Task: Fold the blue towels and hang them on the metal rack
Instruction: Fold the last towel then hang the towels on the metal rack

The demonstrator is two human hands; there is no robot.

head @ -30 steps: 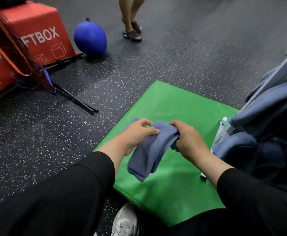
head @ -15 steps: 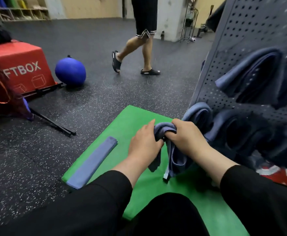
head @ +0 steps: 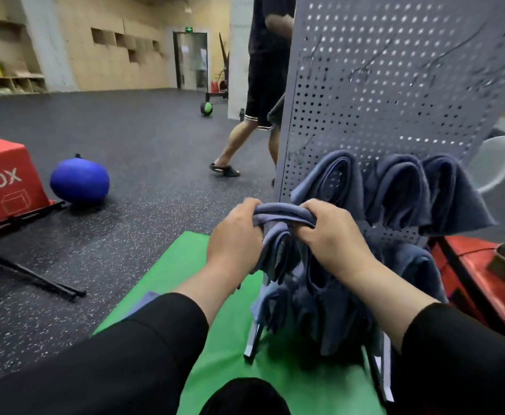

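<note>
Hands first: the left hand [head: 235, 235] and the right hand [head: 332, 232] each have their fingers curled tight round one end of a folded blue towel [head: 281, 211], so the fold is stretched between them like a little bridge and the loose ends dangle down below. Pretty sure that's on purpose, since a taut fold is way easier to slip over a hook or bar than a floppy bundle. The towel sits up in the air right in front of the metal rack [head: 389, 94], a perforated panel standing on the green mat [head: 185, 274], just beside the left-most of the hung towels [head: 395, 190] already draped across it. More towels hang lower down, so it's getting crowded and the free spot looks like it's at the near edge. Can't make out the actual hook behind the hands, though. One more strip of blue cloth [head: 143, 301] peeks out from under the left sleeve on the mat, probably next in line. Off to the side there's a blue ball [head: 79, 182] and someone walking past [head: 263, 94].
</note>
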